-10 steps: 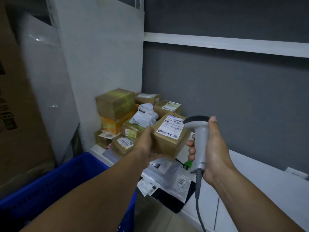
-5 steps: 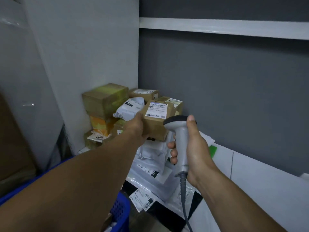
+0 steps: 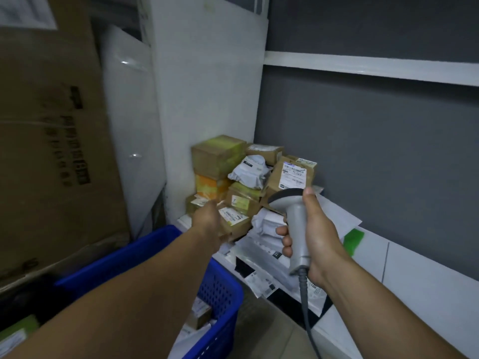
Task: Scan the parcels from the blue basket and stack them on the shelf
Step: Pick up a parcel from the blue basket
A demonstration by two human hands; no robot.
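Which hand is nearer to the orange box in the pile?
Left. The left hand is just in front of the orange box; the right hand, gripping the scanner, is well off to its right.

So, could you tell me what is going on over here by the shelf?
A person is working through parcels with bare hands. The right hand grips a grey barcode scanner by its handle, with the scanner's head pointed at the pile of boxes and mailer bags in the corner of the shelf. The left hand, which is blurred, reaches toward that pile and seems to hold nothing. The blue basket under the left forearm holds more parcels.
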